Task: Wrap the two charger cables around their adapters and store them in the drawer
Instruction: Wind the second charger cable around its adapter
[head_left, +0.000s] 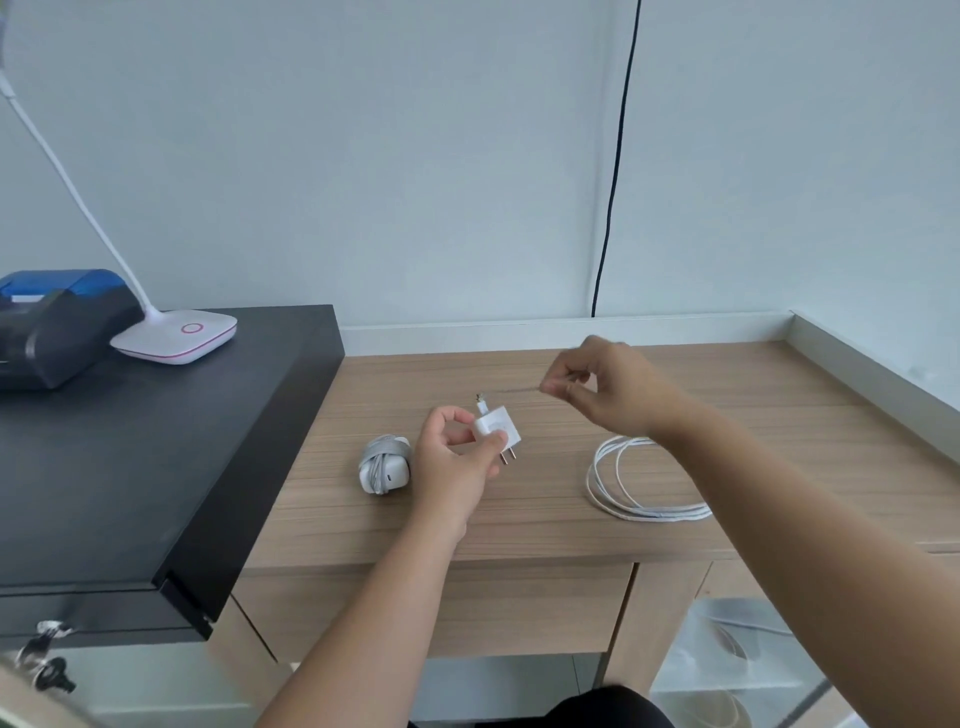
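Fingers and thumb of the left hand pinch a small white adapter above the wooden desk, its two metal prongs pointing down and to the right. A short plug end sticks up from the adapter's upper corner, and from there a thin stretch of white cable runs, blurred, up and to the right into the right hand, whose thumb and forefinger pinch it while the other fingers curl loosely. The two hands are held apart, the right one higher and farther back. The rest of that cable lies in loose round loops on the desk below the right forearm, well to the right of the adapter; it looks smooth and rubbery.

Just left of the left hand, resting on the desk, sits the wrapped charger: a rounded white block with grey, woven-looking cable wound tightly around it.

The desk has a pale wood grain running sideways, and a flat drawer front in the same wood sits closed under its edge. At the left stands a matte black cabinet with keys hanging at its lower front; on it are a white lamp base with a pink ring and a dark printer with a blue lid.
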